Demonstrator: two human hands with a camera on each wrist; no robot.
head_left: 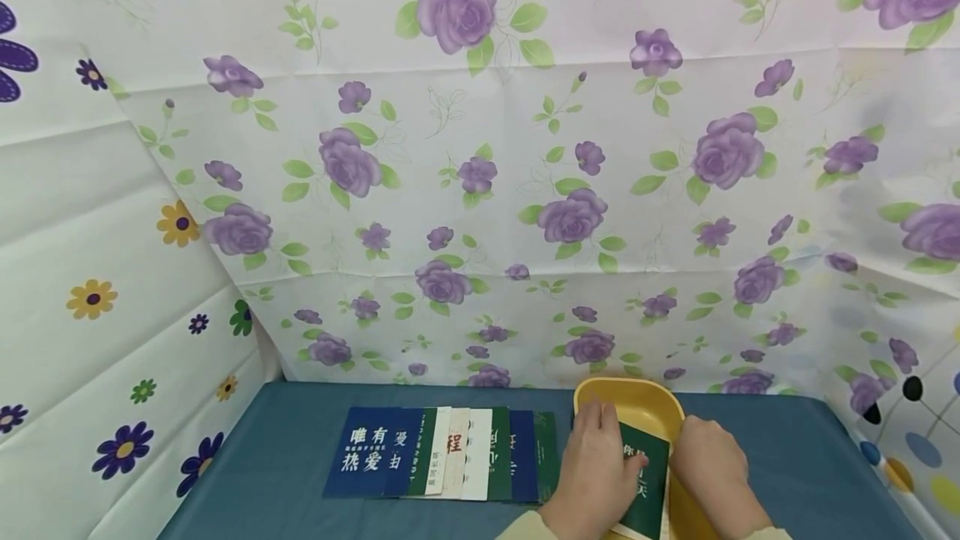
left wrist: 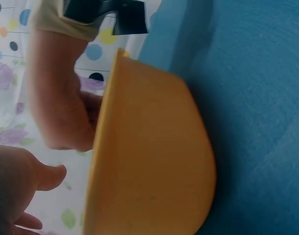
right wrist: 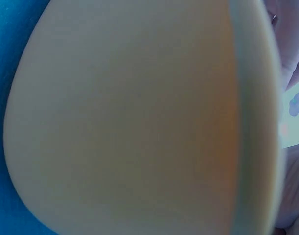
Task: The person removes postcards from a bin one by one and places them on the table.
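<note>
A yellow tray (head_left: 628,390) stands at the front right of the table and holds a dark green card (head_left: 651,473) with white characters. My left hand (head_left: 596,465) is over the tray's left side, fingers straight, its thumb reaching over the card's face. Beyond the rim in the left wrist view, the left hand (left wrist: 17,186) has its thumb held out. My right hand (head_left: 708,469) bends over the tray's right side beside the card, fingers curled down; the tips are hidden, so any grip on the card cannot be seen. The tray's outer wall (right wrist: 129,117) fills most of the right wrist view.
Left of the tray, several overlapping printed cards (head_left: 450,452) in blue, green and white lie in a row on the blue-green tablecloth (head_left: 262,457). A flowered sheet (head_left: 480,215) hangs behind the table, with patterned sheets at both sides.
</note>
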